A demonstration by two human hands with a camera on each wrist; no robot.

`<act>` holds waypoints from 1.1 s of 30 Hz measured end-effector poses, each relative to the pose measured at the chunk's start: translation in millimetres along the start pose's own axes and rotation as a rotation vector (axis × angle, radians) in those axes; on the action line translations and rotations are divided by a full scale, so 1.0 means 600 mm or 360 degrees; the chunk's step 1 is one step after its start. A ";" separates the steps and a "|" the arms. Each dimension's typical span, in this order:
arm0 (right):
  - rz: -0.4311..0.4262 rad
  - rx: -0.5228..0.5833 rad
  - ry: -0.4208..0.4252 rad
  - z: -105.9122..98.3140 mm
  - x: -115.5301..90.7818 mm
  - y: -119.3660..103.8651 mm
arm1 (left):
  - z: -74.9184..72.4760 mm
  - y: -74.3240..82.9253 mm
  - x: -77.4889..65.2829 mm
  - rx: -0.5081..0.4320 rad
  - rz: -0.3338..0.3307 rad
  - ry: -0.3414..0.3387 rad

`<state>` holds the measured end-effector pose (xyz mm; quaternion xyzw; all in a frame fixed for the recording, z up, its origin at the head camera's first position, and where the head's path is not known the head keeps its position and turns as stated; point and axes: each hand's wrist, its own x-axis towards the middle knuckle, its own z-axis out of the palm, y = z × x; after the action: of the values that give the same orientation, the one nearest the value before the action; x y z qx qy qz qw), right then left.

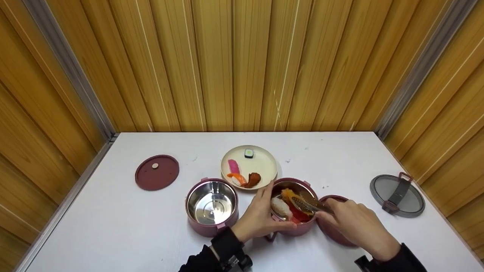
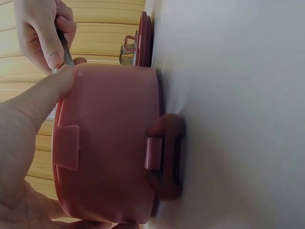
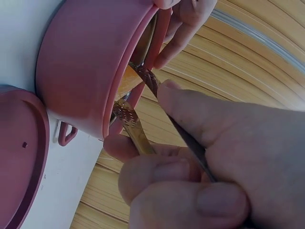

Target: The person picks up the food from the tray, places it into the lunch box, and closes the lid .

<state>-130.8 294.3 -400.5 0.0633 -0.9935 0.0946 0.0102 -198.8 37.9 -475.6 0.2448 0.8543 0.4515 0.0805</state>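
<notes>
My left hand (image 1: 257, 217) holds the side of a pink lunch pot (image 2: 109, 143), its thumb at the rim and fingers spread round the wall. Inside the pot lie a white rice-like piece (image 1: 280, 207), a red piece (image 1: 300, 216) and a yellow-orange piece (image 1: 288, 194). My right hand (image 1: 353, 223) grips metal tongs (image 3: 183, 136) with perforated tips. Those tips reach into the pot, on either side of the yellow-orange piece in the right wrist view; whether they pinch it firmly is hard to see.
Left of the pot stands a second pink pot (image 1: 211, 226) with a bare steel inside. Behind is a cream plate (image 1: 261, 160) with several toy sushi pieces and a brown drumstick-like piece. A dark red lid (image 1: 157, 177), another red lid (image 3: 19, 157) and a grey clear lid (image 1: 410, 202) lie on the table.
</notes>
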 end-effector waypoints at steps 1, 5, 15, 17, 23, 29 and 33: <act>0.0000 -0.0001 0.0003 0.002 -0.001 0.000 | 0.001 -0.001 0.000 -0.0006 -0.0008 -0.0004; -0.0007 -0.0019 0.0015 0.006 -0.001 -0.001 | 0.002 -0.002 0.000 -0.0008 -0.0011 0.0003; -0.0032 -0.0026 0.0016 0.010 -0.001 -0.008 | 0.003 -0.004 0.001 0.0009 0.0004 0.0009; -0.0042 -0.0029 0.0023 0.011 -0.001 -0.009 | 0.003 -0.004 0.001 0.0009 0.0003 0.0009; -0.0046 -0.0037 0.0033 0.014 0.000 -0.010 | 0.003 -0.005 0.000 0.0007 0.0019 0.0013; -0.0033 -0.0055 0.0013 0.011 0.002 -0.010 | 0.002 -0.005 0.000 0.0003 0.0011 0.0012; -0.0030 -0.0050 0.0003 0.007 0.002 -0.011 | 0.002 -0.006 0.001 0.0006 -0.0001 0.0000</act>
<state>-131.1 286.9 -403.5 0.0725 -0.9942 0.0789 0.0130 -200.4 37.5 -479.1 0.2448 0.8552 0.4498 0.0803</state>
